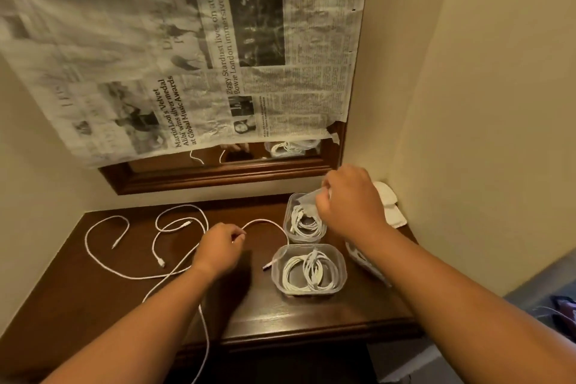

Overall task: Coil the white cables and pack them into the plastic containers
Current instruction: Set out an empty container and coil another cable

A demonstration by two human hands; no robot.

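On dark table [93, 299], two clear containers [308, 268], each with coiled white cables [307, 273].

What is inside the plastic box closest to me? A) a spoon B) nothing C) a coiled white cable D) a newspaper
C: the near plastic box holds a coiled white cable; no hand is touching that box.

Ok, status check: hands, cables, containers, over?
Left hand pinching loose cable. Right hand holding lid over far container. Near container packed, open. Nothing blocking.
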